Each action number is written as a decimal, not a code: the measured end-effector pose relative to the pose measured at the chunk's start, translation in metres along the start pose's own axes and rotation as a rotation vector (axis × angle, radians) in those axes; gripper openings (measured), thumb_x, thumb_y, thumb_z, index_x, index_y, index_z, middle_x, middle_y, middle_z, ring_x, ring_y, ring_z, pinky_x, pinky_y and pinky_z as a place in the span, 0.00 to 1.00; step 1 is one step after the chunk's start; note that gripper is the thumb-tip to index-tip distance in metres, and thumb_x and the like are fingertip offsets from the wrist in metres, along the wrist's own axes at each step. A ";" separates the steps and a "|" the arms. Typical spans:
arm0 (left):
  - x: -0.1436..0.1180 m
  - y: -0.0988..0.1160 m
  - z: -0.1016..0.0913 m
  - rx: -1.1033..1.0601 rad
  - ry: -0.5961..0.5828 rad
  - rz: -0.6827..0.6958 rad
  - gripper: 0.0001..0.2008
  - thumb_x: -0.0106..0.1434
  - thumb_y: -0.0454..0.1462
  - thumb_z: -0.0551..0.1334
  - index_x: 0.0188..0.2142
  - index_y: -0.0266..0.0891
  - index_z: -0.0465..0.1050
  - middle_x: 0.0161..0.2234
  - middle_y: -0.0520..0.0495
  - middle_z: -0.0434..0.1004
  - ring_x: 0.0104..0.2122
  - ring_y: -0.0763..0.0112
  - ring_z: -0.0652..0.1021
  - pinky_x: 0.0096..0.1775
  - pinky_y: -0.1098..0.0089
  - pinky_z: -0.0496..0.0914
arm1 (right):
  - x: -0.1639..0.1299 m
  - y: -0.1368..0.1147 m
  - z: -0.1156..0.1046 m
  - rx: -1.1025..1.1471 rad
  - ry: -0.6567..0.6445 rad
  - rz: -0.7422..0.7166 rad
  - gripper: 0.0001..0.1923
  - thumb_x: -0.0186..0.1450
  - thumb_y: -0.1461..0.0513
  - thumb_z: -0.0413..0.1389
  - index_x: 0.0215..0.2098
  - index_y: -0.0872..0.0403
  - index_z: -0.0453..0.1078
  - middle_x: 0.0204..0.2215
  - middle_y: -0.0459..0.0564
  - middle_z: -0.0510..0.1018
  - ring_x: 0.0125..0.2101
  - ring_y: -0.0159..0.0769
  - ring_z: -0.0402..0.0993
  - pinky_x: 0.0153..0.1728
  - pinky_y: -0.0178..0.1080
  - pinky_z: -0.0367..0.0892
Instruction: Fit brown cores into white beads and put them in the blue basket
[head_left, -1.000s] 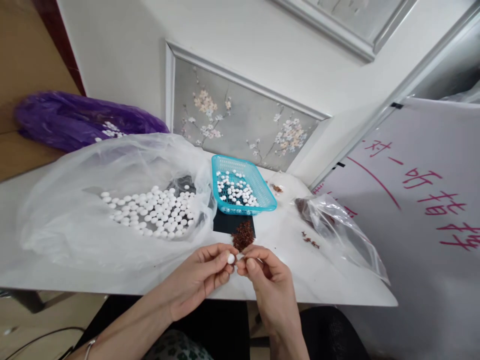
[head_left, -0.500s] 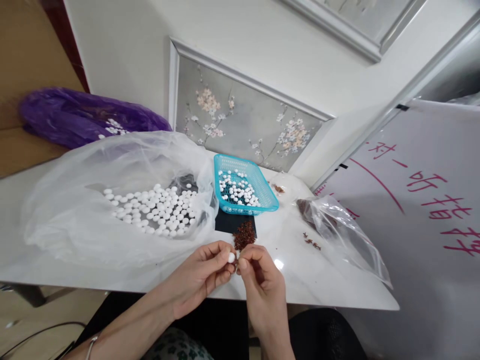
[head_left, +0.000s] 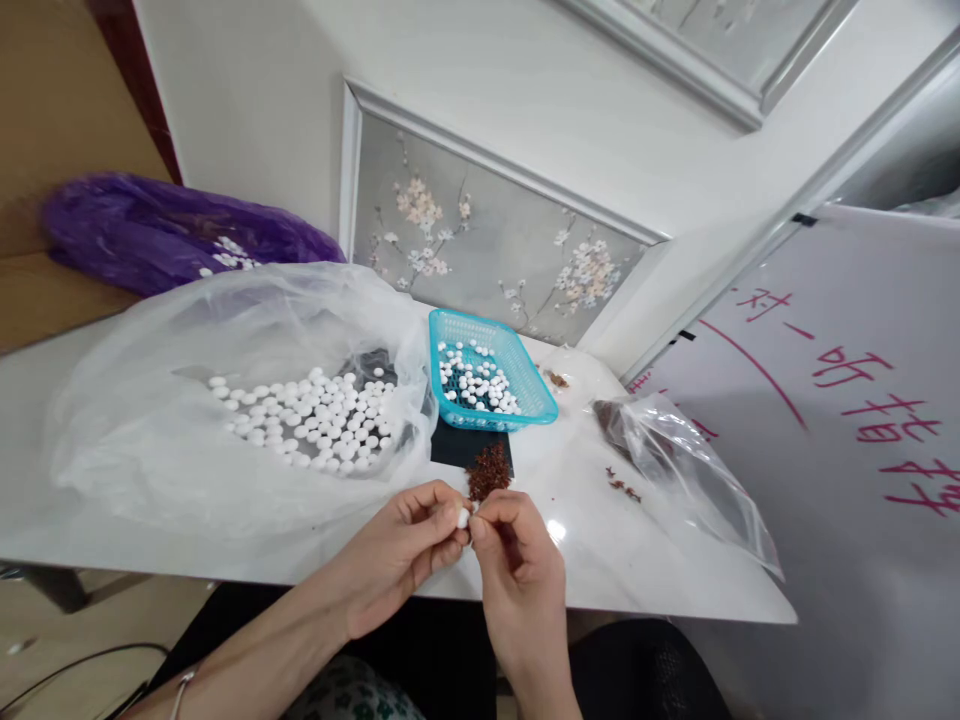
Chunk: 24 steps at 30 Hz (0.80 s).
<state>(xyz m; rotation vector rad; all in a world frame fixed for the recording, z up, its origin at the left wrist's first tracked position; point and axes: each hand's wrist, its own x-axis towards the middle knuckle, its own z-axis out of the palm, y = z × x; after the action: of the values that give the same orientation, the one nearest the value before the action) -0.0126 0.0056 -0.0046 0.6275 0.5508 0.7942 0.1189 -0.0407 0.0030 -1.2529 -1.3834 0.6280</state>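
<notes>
A small white bead, low in the frame's centre above the bench edge, sits pinched in the left hand fingers while the right hand fingers close against it; it looks light, hard and slippery, best gripped across its sides.

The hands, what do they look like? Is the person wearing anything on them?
Both hands, the left hand and the right hand, are bare, with no gloves or sleeves in view. A thin silver bangle circles the left wrist. No rings are visible.
</notes>
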 end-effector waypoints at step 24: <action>-0.004 0.003 0.005 0.044 -0.026 -0.003 0.11 0.59 0.37 0.65 0.41 0.39 0.69 0.30 0.53 0.69 0.31 0.81 0.71 0.39 0.78 0.66 | 0.000 -0.003 -0.016 -0.036 -0.253 0.008 0.16 0.68 0.64 0.49 0.52 0.46 0.70 0.36 0.48 0.70 0.35 0.33 0.69 0.35 0.34 0.67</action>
<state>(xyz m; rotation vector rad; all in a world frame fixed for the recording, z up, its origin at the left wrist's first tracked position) -0.0134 0.0026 0.0019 0.6765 0.5468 0.7722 0.1323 -0.0463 0.0098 -1.2395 -1.6046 0.7909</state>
